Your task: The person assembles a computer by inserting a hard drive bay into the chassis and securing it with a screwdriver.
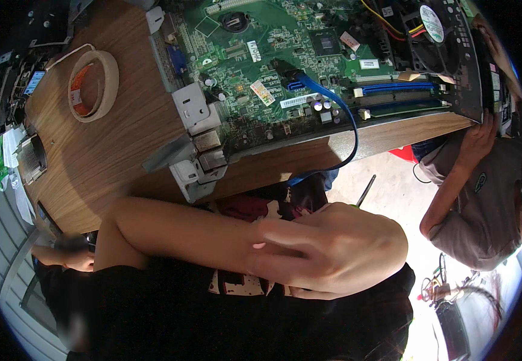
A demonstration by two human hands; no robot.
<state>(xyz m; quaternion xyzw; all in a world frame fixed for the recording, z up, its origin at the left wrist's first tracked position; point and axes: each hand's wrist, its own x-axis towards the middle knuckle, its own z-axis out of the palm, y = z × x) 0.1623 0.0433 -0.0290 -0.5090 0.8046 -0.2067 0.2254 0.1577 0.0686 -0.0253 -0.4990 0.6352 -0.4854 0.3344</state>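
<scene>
My left forearm (177, 231) crosses from the left, just below the table's near edge. My right hand (339, 249) lies over its wrist and hand, fingers pointing left, so my left hand is hidden. A thin screwdriver shaft (366, 190) sticks up from behind the hands; which hand grips it I cannot tell. Beyond them a green computer motherboard (261, 66) in its metal tray rests on the wooden table (110, 150). A blue data cable (346, 114) loops from the board over the table's edge.
A roll of tape (95, 84) lies at the table's left. A black fan (432, 27) sits at the board's right end. Another person in a grey-brown shirt (484, 210) holds the case's right side. A further hand (79, 260) shows at lower left.
</scene>
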